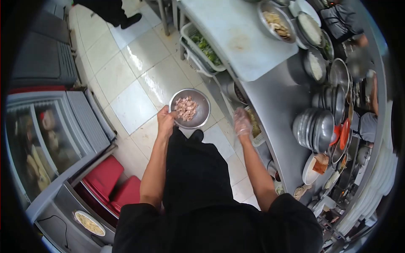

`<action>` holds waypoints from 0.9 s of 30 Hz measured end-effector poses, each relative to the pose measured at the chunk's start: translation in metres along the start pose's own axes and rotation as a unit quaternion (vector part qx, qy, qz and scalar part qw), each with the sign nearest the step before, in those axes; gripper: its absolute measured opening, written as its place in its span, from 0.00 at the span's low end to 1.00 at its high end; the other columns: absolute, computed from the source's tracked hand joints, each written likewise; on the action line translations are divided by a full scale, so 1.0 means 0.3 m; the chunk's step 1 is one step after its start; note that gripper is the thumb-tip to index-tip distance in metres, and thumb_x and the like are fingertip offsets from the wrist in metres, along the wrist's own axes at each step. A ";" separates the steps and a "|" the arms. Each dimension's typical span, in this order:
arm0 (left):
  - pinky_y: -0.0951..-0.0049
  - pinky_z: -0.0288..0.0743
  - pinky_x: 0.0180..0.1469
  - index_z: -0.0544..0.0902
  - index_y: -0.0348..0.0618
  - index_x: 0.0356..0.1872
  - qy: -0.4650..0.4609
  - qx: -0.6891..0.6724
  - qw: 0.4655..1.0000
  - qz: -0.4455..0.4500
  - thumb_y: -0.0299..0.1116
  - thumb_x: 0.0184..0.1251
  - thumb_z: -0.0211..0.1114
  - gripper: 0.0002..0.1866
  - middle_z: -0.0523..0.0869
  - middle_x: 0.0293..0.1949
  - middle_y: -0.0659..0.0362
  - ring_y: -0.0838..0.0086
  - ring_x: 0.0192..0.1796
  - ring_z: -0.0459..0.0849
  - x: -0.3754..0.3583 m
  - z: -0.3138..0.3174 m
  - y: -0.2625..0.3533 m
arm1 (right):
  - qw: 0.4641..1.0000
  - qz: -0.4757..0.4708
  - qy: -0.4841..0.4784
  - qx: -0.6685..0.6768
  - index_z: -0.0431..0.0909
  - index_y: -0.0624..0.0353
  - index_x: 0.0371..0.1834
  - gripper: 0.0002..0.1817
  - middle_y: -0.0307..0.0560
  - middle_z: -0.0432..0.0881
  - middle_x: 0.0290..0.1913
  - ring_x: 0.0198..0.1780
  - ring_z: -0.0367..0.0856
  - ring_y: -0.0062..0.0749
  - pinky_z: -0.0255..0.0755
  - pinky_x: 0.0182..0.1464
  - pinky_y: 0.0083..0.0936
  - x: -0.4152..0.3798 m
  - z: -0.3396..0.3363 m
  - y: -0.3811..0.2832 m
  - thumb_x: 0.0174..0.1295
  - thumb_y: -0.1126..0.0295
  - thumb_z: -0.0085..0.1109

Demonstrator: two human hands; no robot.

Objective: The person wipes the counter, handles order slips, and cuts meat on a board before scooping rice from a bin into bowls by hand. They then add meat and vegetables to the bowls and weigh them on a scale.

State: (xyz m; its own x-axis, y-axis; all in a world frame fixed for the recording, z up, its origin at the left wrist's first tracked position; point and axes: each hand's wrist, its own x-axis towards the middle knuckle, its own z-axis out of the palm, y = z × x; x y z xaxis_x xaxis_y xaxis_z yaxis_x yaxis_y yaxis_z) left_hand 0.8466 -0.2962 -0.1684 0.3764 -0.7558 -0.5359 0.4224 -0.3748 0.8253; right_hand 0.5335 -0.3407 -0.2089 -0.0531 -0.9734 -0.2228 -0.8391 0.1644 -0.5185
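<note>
My left hand (166,119) grips the rim of a steel mixing bowl (204,110) on its left side. Small pieces of pinkish chopped meat (185,108) lie in the bowl, mostly toward the left. My right hand (242,122), in a clear plastic glove, hangs loosely open beside the counter edge and holds nothing that I can see. Just to its right, a pale basket (258,139) with yellowish contents sits on the shelf below the counter.
On the steel counter (270,109) are a white cutting board (240,38), a bowl of sliced food (276,25) and stacked metal bowls (310,130). A basket of greens (204,48) stands below. At left are a glass-topped freezer (55,135) and red chairs (103,177). People stand nearby.
</note>
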 end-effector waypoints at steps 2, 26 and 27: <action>0.80 0.57 0.19 0.72 0.41 0.19 0.001 -0.018 1.000 -0.026 0.15 0.40 0.53 0.08 0.73 0.18 0.66 0.84 0.18 0.66 0.023 0.005 -0.031 | 0.998 0.016 0.033 -0.051 0.67 0.60 0.60 0.23 0.58 0.74 0.57 0.56 0.74 0.46 0.66 0.60 0.33 0.068 0.032 0.068 0.67 0.59 0.45; 0.81 0.56 0.16 0.72 0.44 0.18 -0.131 0.046 0.985 -0.105 0.16 0.42 0.54 0.08 0.73 0.15 0.64 0.82 0.14 0.65 0.248 0.091 -0.153 | 0.972 0.198 0.011 -0.124 0.72 0.57 0.52 0.18 0.52 0.76 0.54 0.55 0.74 0.42 0.65 0.59 0.36 0.385 0.206 -0.102 0.64 0.59 0.47; 0.82 0.56 0.15 0.74 0.42 0.24 -0.145 0.059 0.982 -0.104 0.16 0.40 0.54 0.09 0.76 0.19 0.63 0.82 0.14 0.66 0.255 0.093 -0.153 | 0.972 0.200 0.009 -0.121 0.73 0.57 0.51 0.18 0.52 0.76 0.54 0.55 0.74 0.42 0.65 0.59 0.36 0.385 0.193 -0.107 0.64 0.59 0.47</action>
State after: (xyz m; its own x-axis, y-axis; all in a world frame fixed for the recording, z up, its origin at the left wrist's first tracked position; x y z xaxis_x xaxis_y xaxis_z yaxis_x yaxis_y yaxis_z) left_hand 0.8329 -0.3518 -0.2423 0.0341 -0.7716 -0.6352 0.3611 -0.5831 0.7277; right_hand 0.5858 -0.4492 -0.2659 -0.4098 -0.8422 -0.3505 -0.8516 0.4909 -0.1838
